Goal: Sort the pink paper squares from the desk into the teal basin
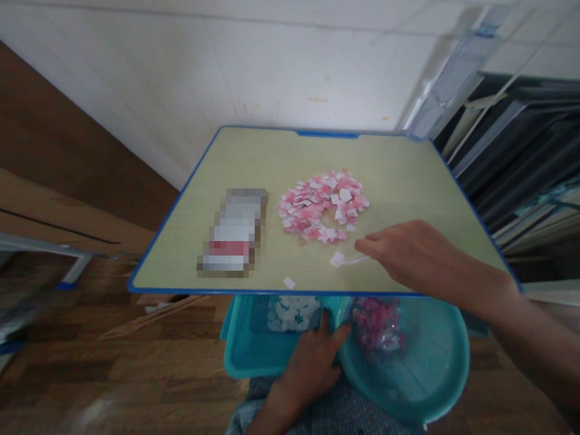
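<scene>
My right hand (pixel 403 251) is closed above the near right part of the board. A thin white stick (pixel 356 260) runs out from its fingers, with a small white square piece (pixel 338 259) at the stick's far end. Just beyond lies a heap of pink and white paper-like squares (pixel 317 205), with a small bare gap in it. Below the board's front edge, my left hand (pixel 312 359) rests where two teal containers meet, its forefinger and thumb apart. White pieces (pixel 292 314) lie in the left teal tub (pixel 254 359), next to that hand.
The yellowish board (pixel 254 154) has a blue rim. A pixelated phone-like object (pixel 235 232) lies on its left. The round teal basin (pixel 435 356) holds a clear bag of pink pieces (pixel 380 326). One loose white piece (pixel 289 283) sits near the front edge. Dark panels (pixel 516 139) lean at right.
</scene>
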Tool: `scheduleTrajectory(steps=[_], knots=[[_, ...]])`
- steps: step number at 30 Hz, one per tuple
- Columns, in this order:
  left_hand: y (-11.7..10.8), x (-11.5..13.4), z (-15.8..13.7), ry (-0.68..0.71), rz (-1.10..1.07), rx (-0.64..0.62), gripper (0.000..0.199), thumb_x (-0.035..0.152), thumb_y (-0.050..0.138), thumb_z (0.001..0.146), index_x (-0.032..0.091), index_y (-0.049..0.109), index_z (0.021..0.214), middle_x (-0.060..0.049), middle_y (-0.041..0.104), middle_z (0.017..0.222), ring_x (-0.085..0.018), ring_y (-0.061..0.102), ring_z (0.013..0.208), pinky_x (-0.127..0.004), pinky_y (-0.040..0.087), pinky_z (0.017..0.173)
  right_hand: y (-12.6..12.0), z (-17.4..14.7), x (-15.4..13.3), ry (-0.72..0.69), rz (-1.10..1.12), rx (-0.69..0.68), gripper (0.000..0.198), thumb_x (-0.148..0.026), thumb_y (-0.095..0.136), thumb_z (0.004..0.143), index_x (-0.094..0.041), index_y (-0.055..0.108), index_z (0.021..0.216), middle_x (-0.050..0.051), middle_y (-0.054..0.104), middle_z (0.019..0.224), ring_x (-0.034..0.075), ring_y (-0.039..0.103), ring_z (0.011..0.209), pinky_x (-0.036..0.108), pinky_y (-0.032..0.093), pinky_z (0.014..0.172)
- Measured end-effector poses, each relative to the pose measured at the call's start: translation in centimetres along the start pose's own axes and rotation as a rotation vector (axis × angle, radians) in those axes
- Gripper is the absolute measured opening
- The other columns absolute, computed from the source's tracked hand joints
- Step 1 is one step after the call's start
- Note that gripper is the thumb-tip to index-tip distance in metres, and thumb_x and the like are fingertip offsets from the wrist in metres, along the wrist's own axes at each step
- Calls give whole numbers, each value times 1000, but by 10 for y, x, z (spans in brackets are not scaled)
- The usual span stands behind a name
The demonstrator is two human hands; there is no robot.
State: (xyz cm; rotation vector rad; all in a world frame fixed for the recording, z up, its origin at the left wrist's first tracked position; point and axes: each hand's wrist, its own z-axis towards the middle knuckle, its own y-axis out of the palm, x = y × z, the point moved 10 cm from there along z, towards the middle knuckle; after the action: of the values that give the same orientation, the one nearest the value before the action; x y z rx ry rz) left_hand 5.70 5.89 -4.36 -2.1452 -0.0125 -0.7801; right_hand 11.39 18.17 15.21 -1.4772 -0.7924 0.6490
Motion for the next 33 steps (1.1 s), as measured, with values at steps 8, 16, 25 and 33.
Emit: scheduleTrajectory(steps=[8,16,25,33], knots=[[2,3,0,20,4,-32,67,21,53,77,29,32,140,-17,26,145,-35,52,108,-47,42,88,-11,43,-58,-191,190,80,24,-6,37,87,-20,56,83,1,57,65,14,48,64,31,25,59],[10,0,1,21,-37,-43,69,22,54,77,31,29,140,-15,18,149,-36,50,112,-49,41,90,6,71,-19,25,220,15,31,-20,51,81,-17,58,111,10,66,99,22,57,88,32,37,69],[7,3,2,46,6,0,67,26,55,78,30,32,140,-20,23,146,-38,54,107,-49,44,86,29,97,-8,110,280,-174,42,-22,61,71,-12,61,111,15,65,110,29,58,103,37,42,83],[7,3,1,48,32,25,64,27,55,80,29,32,139,-22,24,145,-38,55,106,-48,44,84,30,102,-26,83,304,-233,41,-22,66,67,-14,64,107,13,68,103,29,60,98,39,43,79]])
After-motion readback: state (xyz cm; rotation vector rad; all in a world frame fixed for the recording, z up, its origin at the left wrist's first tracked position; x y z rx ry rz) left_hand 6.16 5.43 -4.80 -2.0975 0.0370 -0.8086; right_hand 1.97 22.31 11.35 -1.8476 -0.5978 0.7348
